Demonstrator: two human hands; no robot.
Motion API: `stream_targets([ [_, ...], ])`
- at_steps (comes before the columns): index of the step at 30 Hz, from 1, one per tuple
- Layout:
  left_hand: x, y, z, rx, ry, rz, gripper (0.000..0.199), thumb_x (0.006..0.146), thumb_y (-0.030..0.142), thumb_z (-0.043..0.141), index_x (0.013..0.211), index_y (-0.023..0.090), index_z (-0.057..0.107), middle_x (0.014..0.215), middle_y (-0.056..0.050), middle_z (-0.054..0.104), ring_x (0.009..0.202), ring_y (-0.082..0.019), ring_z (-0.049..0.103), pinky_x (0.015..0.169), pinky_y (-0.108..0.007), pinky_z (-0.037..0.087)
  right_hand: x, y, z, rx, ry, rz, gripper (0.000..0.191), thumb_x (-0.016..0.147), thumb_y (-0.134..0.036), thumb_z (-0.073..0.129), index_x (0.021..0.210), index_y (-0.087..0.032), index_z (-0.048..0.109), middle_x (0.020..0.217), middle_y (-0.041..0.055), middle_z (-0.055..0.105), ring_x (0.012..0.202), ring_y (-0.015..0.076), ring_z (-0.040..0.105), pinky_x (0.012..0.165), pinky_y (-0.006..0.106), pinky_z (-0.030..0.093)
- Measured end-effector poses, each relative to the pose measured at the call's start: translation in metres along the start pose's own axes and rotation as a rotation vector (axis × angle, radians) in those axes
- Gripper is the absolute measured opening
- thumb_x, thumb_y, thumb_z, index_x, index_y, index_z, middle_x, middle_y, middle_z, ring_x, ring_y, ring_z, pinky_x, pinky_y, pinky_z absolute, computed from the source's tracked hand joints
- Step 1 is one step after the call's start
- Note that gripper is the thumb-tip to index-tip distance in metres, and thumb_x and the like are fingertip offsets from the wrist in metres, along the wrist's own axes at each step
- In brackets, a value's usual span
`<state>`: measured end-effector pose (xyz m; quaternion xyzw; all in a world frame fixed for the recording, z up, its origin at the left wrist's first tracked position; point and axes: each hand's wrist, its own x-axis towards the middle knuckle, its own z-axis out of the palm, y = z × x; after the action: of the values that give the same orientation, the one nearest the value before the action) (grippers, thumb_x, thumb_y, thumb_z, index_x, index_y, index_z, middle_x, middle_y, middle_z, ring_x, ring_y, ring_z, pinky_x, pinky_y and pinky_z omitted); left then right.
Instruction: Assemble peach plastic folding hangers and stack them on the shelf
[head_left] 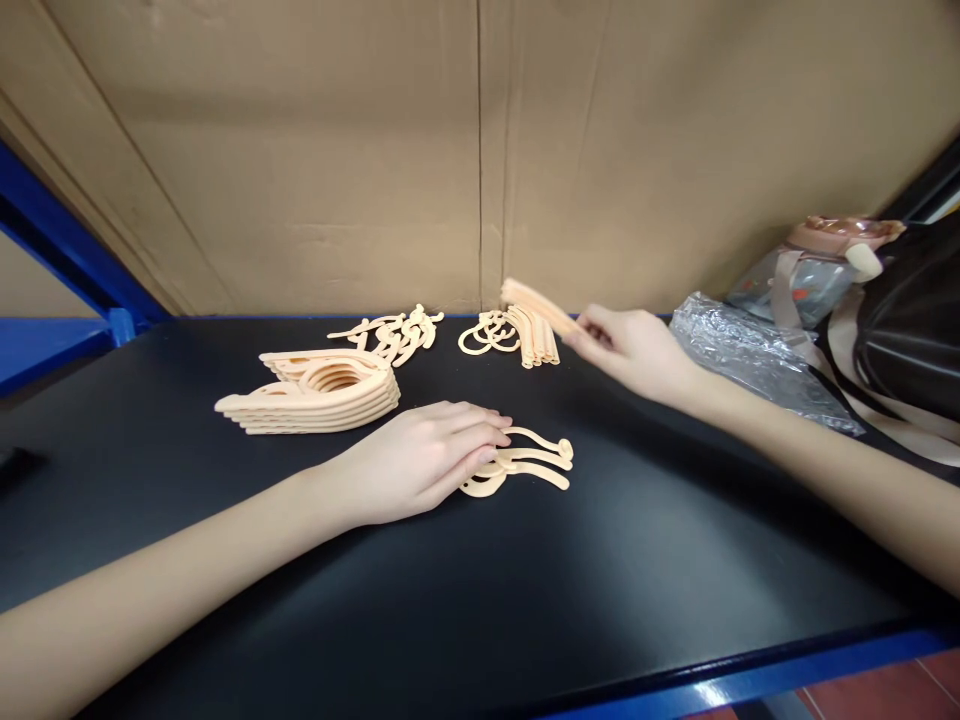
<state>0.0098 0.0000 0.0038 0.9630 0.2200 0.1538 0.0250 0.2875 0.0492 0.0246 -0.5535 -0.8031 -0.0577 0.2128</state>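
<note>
My right hand (637, 350) is raised over the right rear of the table, its fingers pinching one end of a beige plastic hanger arm (541, 308). The arm piece is tilted and slightly blurred. My left hand (431, 455) lies palm down with fingers stretched out over several thin beige hanger hooks (536, 465); their long ends stick out to the right and the rest is partly under the fingers. Behind the raised piece stands a row of stacked hanger arms (534, 340). Left of that row is a small group of loose hooks (491, 333).
A neat stack of beige hanger parts (322, 395) sits left of centre, with a jumbled pile of hooks (405, 335) behind it. Clear plastic wrap (750, 350), a strapped water bottle (802, 275) and a dark bag (911, 320) occupy the right. Cardboard (337, 150) walls the back.
</note>
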Motion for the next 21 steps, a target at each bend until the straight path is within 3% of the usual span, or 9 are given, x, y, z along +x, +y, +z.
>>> stream_targets([
  [3, 0.001, 0.000, -0.001, -0.001, 0.004, 0.058, 0.032, 0.100, 0.023, 0.035, 0.114, 0.016, 0.063, 0.125, -0.007, 0.065, 0.118, -0.019, 0.057, 0.101, -0.034, 0.046, -0.012, -0.015, 0.010, 0.030, -0.110, -0.256, 0.030, 0.093, -0.044, 0.044, 0.076, -0.020, 0.048, 0.066, -0.0018, 0.056, 0.055, 0.0120, 0.048, 0.055, 0.025, 0.030],
  [6, 0.002, 0.001, -0.001, 0.008, 0.021, 0.091, 0.030, 0.100, 0.022, 0.037, 0.112, 0.015, 0.063, 0.119, -0.007, 0.066, 0.111, -0.020, 0.060, 0.097, -0.033, 0.048, -0.019, -0.022, 0.021, 0.001, -0.139, -0.378, 0.029, 0.096, -0.042, 0.040, 0.079, -0.019, 0.048, 0.073, 0.0001, 0.057, 0.061, 0.0130, 0.050, 0.056, 0.025, 0.030],
  [13, 0.002, 0.004, -0.003, 0.108, 0.076, 0.096, 0.028, 0.098, 0.020, 0.037, 0.109, 0.013, 0.062, 0.109, -0.009, 0.067, 0.098, -0.020, 0.062, 0.086, -0.032, 0.050, -0.020, -0.021, 0.028, 0.050, -0.169, -0.422, 0.031, 0.096, -0.045, 0.042, 0.082, -0.019, 0.050, 0.077, 0.0008, 0.058, 0.065, 0.0134, 0.050, 0.058, 0.025, 0.032],
  [17, 0.000, 0.002, -0.002, 0.190, 0.140, 0.007, 0.027, 0.096, 0.016, 0.037, 0.105, 0.011, 0.062, 0.105, -0.010, 0.067, 0.095, -0.022, 0.061, 0.080, -0.035, 0.050, -0.021, -0.020, 0.020, 0.080, -0.093, -0.378, 0.037, 0.093, -0.054, 0.044, 0.087, -0.019, 0.054, 0.074, -0.0003, 0.056, 0.062, 0.0126, 0.048, 0.059, 0.025, 0.033],
  [21, -0.001, -0.001, 0.002, 0.276, 0.185, -0.051, 0.027, 0.093, 0.010, 0.039, 0.106, 0.010, 0.063, 0.109, -0.011, 0.066, 0.104, -0.024, 0.058, 0.085, -0.037, 0.049, -0.026, -0.024, 0.007, 0.141, -0.131, -0.476, 0.036, 0.093, -0.051, 0.046, 0.085, -0.018, 0.059, 0.076, -0.0001, 0.058, 0.066, 0.0121, 0.051, 0.062, 0.025, 0.036],
])
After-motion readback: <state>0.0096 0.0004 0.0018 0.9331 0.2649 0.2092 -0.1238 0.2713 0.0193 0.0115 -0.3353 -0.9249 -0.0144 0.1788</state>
